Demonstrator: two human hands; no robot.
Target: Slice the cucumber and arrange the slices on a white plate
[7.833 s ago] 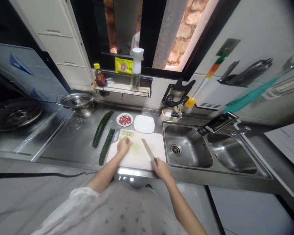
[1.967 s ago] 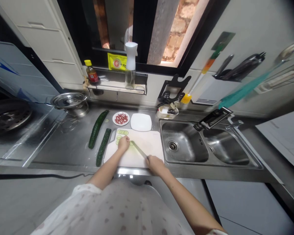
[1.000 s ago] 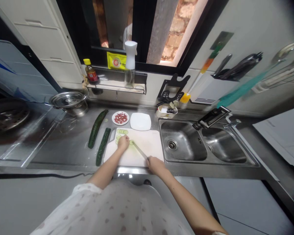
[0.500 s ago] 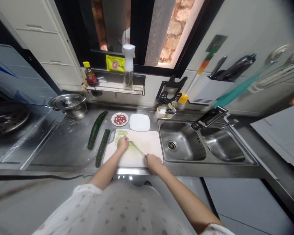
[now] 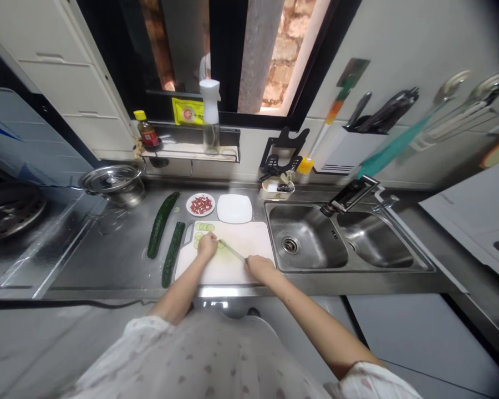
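My right hand [image 5: 260,268] is wrapped round the handle of a knife [image 5: 235,253]. Its blade points left across the white cutting board [image 5: 253,235], the tip close to my left fingers. A pale green cucumber slice [image 5: 220,244] is at the blade's tip. My left hand [image 5: 208,245] is closed, its fingertips pinched together beside that slice; whatever they hold is too small to make out. Several cucumber slices [image 5: 204,226] lie at the board's upper left, some partly hidden behind my left hand. Left of the board lie a cucumber [image 5: 173,255] and a longer cucumber [image 5: 162,224].
Behind the board stand a plate of chopped red pieces [image 5: 200,205] and a white square plate [image 5: 234,208]. A double sink [image 5: 311,266] with a black faucet [image 5: 345,198] is on the right. A lidded pot [image 5: 125,194] stands at the left, beneath a shelf [image 5: 183,151] with bottles.
The view has shifted slightly, moving most of the scene a little left. Both hands keep nearly the same place over the board, with the knife still in my right hand.
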